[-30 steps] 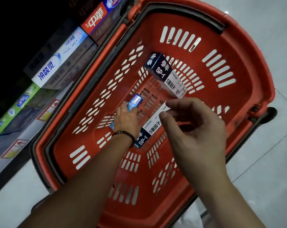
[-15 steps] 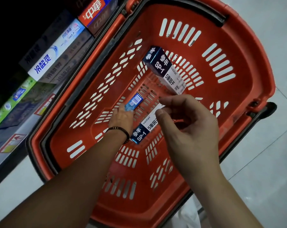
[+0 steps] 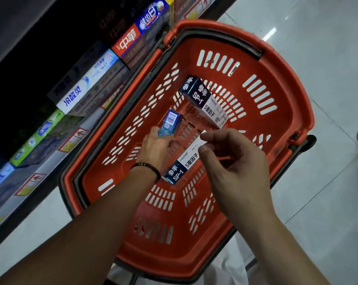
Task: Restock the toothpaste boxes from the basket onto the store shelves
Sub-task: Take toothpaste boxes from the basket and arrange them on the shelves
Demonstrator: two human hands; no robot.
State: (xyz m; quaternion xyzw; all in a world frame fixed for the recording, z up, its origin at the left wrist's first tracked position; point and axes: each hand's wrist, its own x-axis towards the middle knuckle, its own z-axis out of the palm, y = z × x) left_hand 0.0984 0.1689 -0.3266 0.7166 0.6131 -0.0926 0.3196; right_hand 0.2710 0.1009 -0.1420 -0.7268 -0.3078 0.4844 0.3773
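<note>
Shelves: dark store shelves (image 3: 50, 161) run along the left, lined with toothpaste cartons lying flat.
Basket: a red slotted plastic basket (image 3: 293, 83) sits on the pale tiled floor, just beside the shelves.
Right hand: the right hand (image 3: 233, 167) pinches, between thumb and forefinger, the white end of a long navy-and-white card box marked SP-1 (image 3: 184, 163). The other fingers are loosely curled, and the box hangs tilted inside the basket.
Left hand: the left hand (image 3: 156, 147) is deep in the basket, with its fingers wrapped round the lower end of a smaller blue card box with a barcode (image 3: 170, 121).
Loose box: a second navy-and-white SP-1 box (image 3: 204, 101) leans on the far wall, untouched.
Weight: probably light.
Stiffness: thin card, likely rigid along its length but easily dented at corners and end flaps.
Surface: glossy print, possibly slippery.
Best hold: across the long sides near the middle, since an end pinch lets the box swing.
</note>
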